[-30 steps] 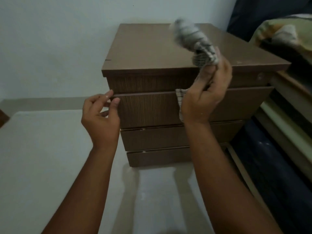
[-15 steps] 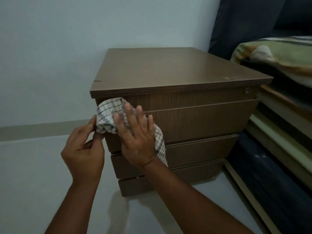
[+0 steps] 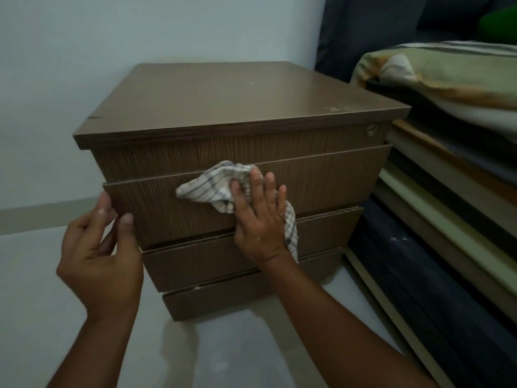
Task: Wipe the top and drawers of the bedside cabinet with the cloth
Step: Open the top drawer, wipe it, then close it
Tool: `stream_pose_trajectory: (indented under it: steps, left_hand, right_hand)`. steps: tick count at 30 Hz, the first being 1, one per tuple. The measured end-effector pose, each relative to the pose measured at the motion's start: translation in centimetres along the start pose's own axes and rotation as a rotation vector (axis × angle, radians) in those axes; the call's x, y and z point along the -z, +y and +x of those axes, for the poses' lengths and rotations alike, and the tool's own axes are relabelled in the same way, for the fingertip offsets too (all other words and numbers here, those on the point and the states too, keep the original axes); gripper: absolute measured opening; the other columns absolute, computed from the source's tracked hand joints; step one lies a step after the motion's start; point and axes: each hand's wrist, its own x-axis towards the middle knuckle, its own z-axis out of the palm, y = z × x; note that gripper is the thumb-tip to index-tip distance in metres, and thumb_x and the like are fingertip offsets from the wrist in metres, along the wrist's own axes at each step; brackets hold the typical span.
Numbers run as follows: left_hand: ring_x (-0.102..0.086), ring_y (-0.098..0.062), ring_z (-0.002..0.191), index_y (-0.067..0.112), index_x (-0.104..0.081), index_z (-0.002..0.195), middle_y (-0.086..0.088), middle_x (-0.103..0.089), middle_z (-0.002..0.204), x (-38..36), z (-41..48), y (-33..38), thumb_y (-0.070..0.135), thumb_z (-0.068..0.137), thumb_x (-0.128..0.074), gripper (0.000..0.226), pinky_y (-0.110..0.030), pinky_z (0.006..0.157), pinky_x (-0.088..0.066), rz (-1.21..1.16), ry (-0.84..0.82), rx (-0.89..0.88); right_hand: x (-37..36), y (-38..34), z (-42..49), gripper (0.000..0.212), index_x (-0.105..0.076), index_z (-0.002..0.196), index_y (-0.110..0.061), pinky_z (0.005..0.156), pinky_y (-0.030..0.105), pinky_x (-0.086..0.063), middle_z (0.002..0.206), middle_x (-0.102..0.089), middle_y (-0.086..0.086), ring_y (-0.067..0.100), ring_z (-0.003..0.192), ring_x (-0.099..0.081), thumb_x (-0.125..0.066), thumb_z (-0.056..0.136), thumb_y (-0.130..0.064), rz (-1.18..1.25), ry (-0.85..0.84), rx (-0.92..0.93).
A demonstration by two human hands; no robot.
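Pale wall (image 3: 140,32) at the back, glossy light floor (image 3: 33,281) below. Along the floor's right edge sits a bed (image 3: 436,247) in stacked layers, with a striped, patterned pillow (image 3: 447,74) on top and a dark headboard (image 3: 363,29) behind.

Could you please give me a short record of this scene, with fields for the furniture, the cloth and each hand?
furniture: brown wood-grain bedside cabinet, three drawers
tool: white checked cloth, crumpled
wiping: right hand, fingers straight, presses the cloth on the top drawer
steadying: left hand pinches that drawer's left edge
surroundings: striped pillow on stacked mattresses, to the right
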Motion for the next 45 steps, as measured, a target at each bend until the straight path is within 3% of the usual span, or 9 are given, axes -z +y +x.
stream_pose_trajectory:
  steps: [5, 10, 13, 19, 24, 28, 32, 38, 45]
  left_hand:
    - [-0.06, 0.006, 0.112, 0.012, -0.055, 0.142, 0.005, -0.057, 0.117, -0.1, -0.1, 0.3, 0.026, 0.099, -0.061, 0.046, -0.012, 0.094, -0.053, 0.014, -0.011, 0.044]
    - [-0.058, 0.011, 0.112, 0.015, -0.055, 0.143, 0.027, -0.051, 0.115, -0.3, -0.3, 0.8, 0.038, 0.098, -0.059, 0.051, -0.009, 0.094, -0.051, -0.007, -0.005, 0.08]
    - [-0.058, 0.01, 0.112, 0.013, -0.056, 0.142, 0.029, -0.051, 0.115, -0.4, -0.4, 0.7, 0.025, 0.098, -0.061, 0.046, -0.009, 0.093, -0.051, -0.008, -0.007, 0.065]
    - [-0.062, -0.012, 0.11, 0.005, -0.059, 0.137, 0.012, -0.057, 0.111, -0.2, -0.4, 1.6, 0.006, 0.094, -0.065, 0.043, -0.01, 0.091, -0.054, -0.041, 0.003, 0.026]
    - [-0.059, -0.018, 0.129, -0.001, -0.057, 0.136, -0.011, -0.058, 0.136, 0.5, 0.1, 1.4, -0.003, 0.095, -0.061, 0.041, -0.032, 0.094, -0.059, -0.008, -0.028, -0.168]
    - [-0.049, -0.026, 0.141, -0.006, -0.047, 0.143, -0.018, -0.045, 0.153, 0.5, 0.5, 0.0, -0.004, 0.097, -0.057, 0.047, -0.051, 0.096, -0.056, 0.122, -0.123, -0.309]
    - [-0.033, -0.018, 0.15, -0.012, -0.035, 0.147, -0.027, -0.032, 0.158, 0.0, -0.2, 0.2, -0.009, 0.096, -0.052, 0.054, -0.025, 0.115, -0.041, 0.178, -0.158, -0.336]
    - [-0.023, -0.009, 0.153, -0.014, -0.03, 0.149, -0.027, -0.026, 0.16, 0.3, -0.2, -0.2, -0.013, 0.094, -0.048, 0.058, -0.013, 0.116, -0.03, 0.185, -0.183, -0.335]
    - [-0.04, -0.029, 0.145, -0.011, -0.03, 0.15, -0.026, -0.032, 0.158, -0.1, -0.5, -0.8, -0.011, 0.093, -0.051, 0.061, -0.009, 0.114, -0.032, 0.208, -0.134, -0.321]
  right_hand:
    - [1.7, 5.7, 0.3, 0.065, -0.019, 0.156, -0.023, 0.125, 0.049, -0.001, 0.166, 0.013, -0.006, 0.025, 0.155, 0.007, -0.038, 0.095, -0.017, 0.031, 0.036, -0.19]
    - [4.0, 10.7, 1.6, 0.067, -0.026, 0.153, -0.002, 0.123, 0.059, -0.016, 0.16, -0.022, 0.027, 0.037, 0.151, -0.011, -0.04, 0.088, 0.001, 0.071, 0.172, -0.444]
    - [5.2, 13.3, 2.4, 0.065, -0.032, 0.149, 0.006, 0.122, 0.058, -0.019, 0.158, -0.025, 0.031, 0.042, 0.151, -0.016, -0.037, 0.085, 0.011, 0.101, 0.247, -0.501]
    - [7.5, 15.5, 4.2, 0.05, -0.033, 0.15, 0.006, 0.121, 0.025, -0.027, 0.154, -0.039, 0.022, 0.028, 0.146, -0.036, -0.033, 0.103, -0.014, 0.305, 0.443, -0.805]
    - [8.8, 10.7, 5.0, 0.049, -0.024, 0.15, 0.011, 0.124, 0.04, -0.026, 0.157, -0.031, 0.026, 0.031, 0.149, -0.031, -0.032, 0.106, -0.008, 0.386, 0.472, -0.67]
    - [8.1, 2.2, 4.2, 0.049, -0.023, 0.148, 0.015, 0.123, 0.032, -0.028, 0.155, -0.032, 0.015, 0.015, 0.147, -0.032, -0.036, 0.103, 0.0, 0.529, 0.333, -0.542]
    - [5.2, -3.8, 2.5, 0.056, -0.023, 0.148, 0.013, 0.122, 0.055, -0.024, 0.157, -0.02, 0.029, 0.048, 0.148, -0.022, -0.038, 0.093, 0.015, 0.643, 0.14, -0.269]
    - [-0.3, -8.0, 0.3, 0.056, -0.019, 0.155, -0.02, 0.124, 0.051, 0.002, 0.165, 0.021, 0.005, 0.034, 0.153, 0.011, -0.032, 0.102, -0.009, 0.236, -0.101, -0.024]
    - [-0.4, -5.6, 0.4, 0.061, -0.028, 0.152, -0.026, 0.125, 0.047, -0.001, 0.166, 0.016, 0.0, 0.027, 0.155, 0.007, -0.043, 0.096, -0.008, 0.096, -0.1, -0.005]
